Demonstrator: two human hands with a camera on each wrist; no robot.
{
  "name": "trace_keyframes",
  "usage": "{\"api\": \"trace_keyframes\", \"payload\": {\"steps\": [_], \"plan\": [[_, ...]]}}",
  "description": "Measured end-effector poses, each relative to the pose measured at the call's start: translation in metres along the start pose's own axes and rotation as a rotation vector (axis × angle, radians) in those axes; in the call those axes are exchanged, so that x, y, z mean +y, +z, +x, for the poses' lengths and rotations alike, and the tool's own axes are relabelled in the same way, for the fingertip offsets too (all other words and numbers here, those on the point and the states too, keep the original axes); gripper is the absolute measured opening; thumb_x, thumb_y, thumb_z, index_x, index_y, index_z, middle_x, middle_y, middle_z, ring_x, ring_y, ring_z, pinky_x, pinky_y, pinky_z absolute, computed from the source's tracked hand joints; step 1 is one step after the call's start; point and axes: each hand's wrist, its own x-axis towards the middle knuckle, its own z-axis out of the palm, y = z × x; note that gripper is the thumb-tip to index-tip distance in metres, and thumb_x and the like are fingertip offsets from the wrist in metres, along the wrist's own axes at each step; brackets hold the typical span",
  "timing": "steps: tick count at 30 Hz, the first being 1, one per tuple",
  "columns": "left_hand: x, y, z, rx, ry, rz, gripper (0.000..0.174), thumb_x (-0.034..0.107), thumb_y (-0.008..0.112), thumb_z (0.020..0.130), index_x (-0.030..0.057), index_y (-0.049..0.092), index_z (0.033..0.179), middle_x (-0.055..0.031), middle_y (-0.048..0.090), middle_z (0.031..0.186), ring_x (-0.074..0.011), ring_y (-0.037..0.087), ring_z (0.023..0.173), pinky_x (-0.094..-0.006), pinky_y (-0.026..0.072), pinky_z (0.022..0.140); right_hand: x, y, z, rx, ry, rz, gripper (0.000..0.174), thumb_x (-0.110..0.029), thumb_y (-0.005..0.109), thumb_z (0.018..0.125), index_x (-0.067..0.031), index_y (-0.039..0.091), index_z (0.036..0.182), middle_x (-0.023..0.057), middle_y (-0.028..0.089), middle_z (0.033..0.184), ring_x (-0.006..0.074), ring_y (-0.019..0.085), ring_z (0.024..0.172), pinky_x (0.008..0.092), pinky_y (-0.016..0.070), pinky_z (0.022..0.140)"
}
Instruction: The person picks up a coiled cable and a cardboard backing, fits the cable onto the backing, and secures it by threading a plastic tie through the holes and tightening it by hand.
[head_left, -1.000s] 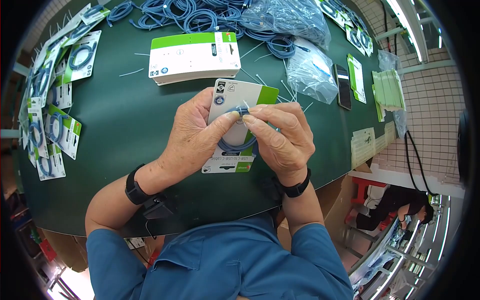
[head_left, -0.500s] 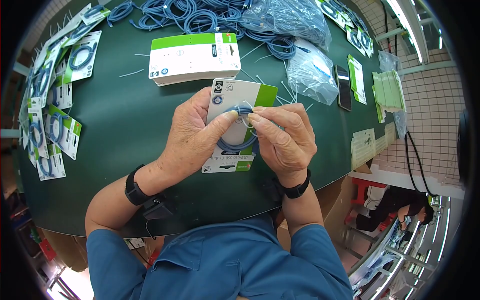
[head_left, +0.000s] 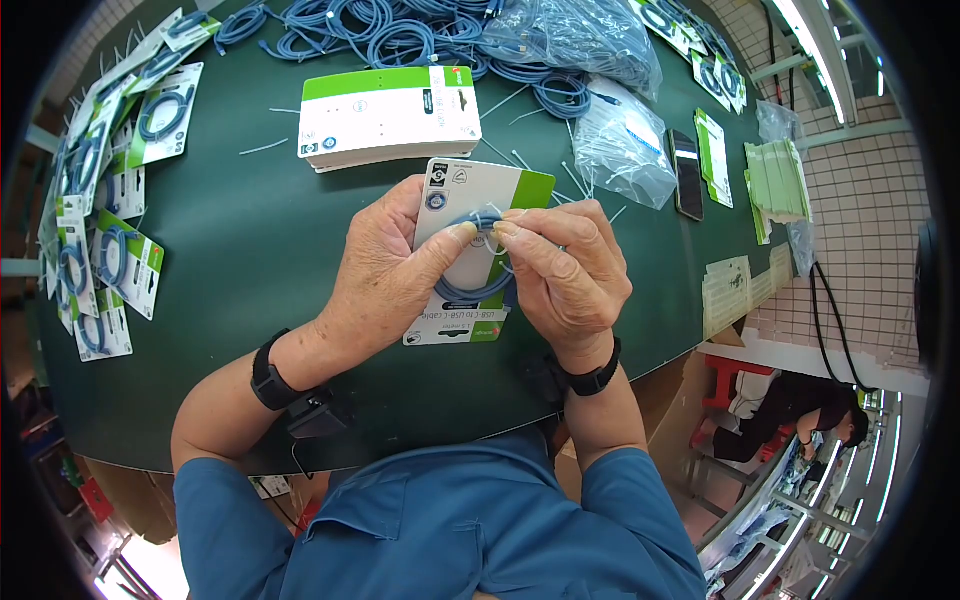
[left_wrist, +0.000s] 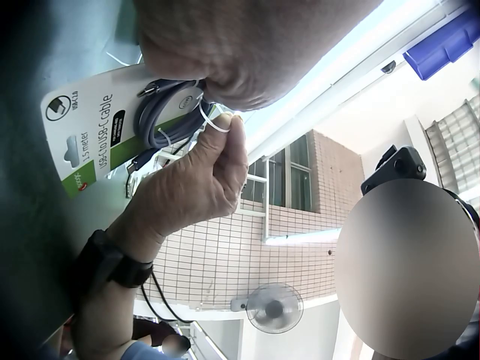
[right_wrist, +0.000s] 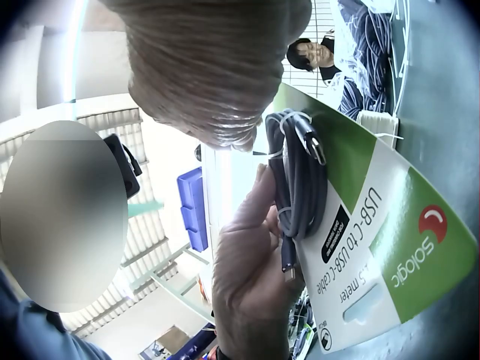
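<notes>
The right fingers [head_left: 545, 262] pinched a white tie [left_wrist: 213, 125], just right of the left fingers [head_left: 438, 252] gripping cable [head_left: 474, 297] and card [head_left: 482, 187]. The card's length ran toward the torso [head_left: 420, 520].

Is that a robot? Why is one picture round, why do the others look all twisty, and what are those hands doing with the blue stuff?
No robot here: these are a person's two bare hands. The round picture comes from a camera on the person's head, looking down. The twisty ones come from little cameras on the wrists, so in each one a hand looks huge because it is so close.

The left hand holds a white and green card with a coiled blue cable on it. The right hand pinches a thin white tie by the coil.

On the green table lie more blue cables, a stack of cards, clear plastic bags and a phone.
</notes>
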Motion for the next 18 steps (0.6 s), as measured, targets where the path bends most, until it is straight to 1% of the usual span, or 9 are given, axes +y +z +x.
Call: {"api": "trace_keyframes", "payload": {"steps": [8, 11, 12, 15, 18], "plan": [[0.0004, 0.0027, -0.0021, -0.007, 0.016, 0.045, 0.031, 0.007, 0.068, 0.101, -0.0017, 0.062, 0.130, -0.0088, 0.074, 0.116, -0.0118, 0.069, 0.104, -0.0293, 0.0574, 0.091, 0.0049, 0.0034, 0.0017, -0.024, 0.049, 0.071, 0.024, 0.004, 0.083, 0.081, -0.0065, 0.077, 0.102, 0.0091, 0.077, 0.096, 0.0229, 0.068, 0.079, 0.0313, 0.0544, 0.067], [0.0007, 0.0041, -0.0025, 0.002, 0.022, 0.068, 0.031, 0.007, 0.069, 0.100, -0.0014, 0.063, 0.129, -0.0089, 0.074, 0.114, -0.0119, 0.069, 0.103, -0.0294, 0.0574, 0.090, 0.0078, 0.0050, 0.0029, -0.010, 0.098, 0.132, 0.031, 0.007, 0.083, 0.070, -0.0060, 0.077, 0.098, 0.0071, 0.075, 0.094, 0.0228, 0.066, 0.074, 0.0314, 0.0527, 0.060], [0.0001, 0.0037, -0.0027, 0.003, 0.036, 0.097, 0.031, 0.007, 0.070, 0.099, -0.0013, 0.063, 0.128, -0.0089, 0.074, 0.114, -0.0120, 0.069, 0.102, -0.0295, 0.0575, 0.090, 0.0072, 0.0044, 0.0031, -0.009, 0.097, 0.132, 0.031, 0.007, 0.083, 0.070, -0.0060, 0.077, 0.098, 0.0071, 0.075, 0.094, 0.0228, 0.066, 0.074, 0.0314, 0.0527, 0.060], [-0.0002, 0.0027, -0.0026, 0.003, 0.067, 0.157, 0.030, 0.008, 0.071, 0.098, -0.0010, 0.064, 0.127, -0.0089, 0.074, 0.112, -0.0121, 0.069, 0.100, -0.0297, 0.0576, 0.089, 0.0037, 0.0006, 0.0039, -0.082, 0.101, 0.125, 0.024, 0.005, 0.082, 0.081, -0.0051, 0.075, 0.102, 0.0104, 0.077, 0.095, 0.0226, 0.068, 0.075, 0.0313, 0.0543, 0.065], [0.0001, 0.0032, -0.0024, 0.008, 0.053, 0.170, 0.029, 0.008, 0.071, 0.098, -0.0010, 0.064, 0.125, -0.0087, 0.074, 0.109, -0.0120, 0.069, 0.098, -0.0299, 0.0576, 0.087, 0.0034, -0.0002, 0.0050, -0.089, 0.050, 0.088, 0.023, 0.005, 0.082, 0.081, -0.0051, 0.075, 0.101, 0.0104, 0.078, 0.095, 0.0230, 0.069, 0.075, 0.0311, 0.0541, 0.064]]}}
